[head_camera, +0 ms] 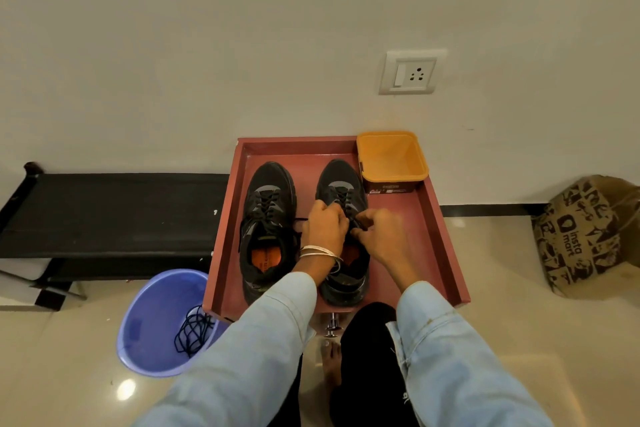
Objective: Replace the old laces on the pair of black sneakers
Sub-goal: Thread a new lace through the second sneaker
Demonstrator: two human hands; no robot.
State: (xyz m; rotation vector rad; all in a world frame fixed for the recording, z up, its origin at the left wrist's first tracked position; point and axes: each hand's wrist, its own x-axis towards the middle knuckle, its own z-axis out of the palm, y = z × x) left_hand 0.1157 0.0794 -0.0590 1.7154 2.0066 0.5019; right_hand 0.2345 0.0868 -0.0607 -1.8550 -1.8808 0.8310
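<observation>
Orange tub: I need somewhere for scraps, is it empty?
Empty: the orange tub stands upright, its bare inside visible.

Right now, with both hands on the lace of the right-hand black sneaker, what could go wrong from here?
1. The left hand and right hand crowd the right-hand black sneaker, so an eyelet could be skipped.
2. A loose black lace end trails toward the left black sneaker and might snag.
3. The red wooden tray overhangs its support; leaning on it may tip it.
</observation>
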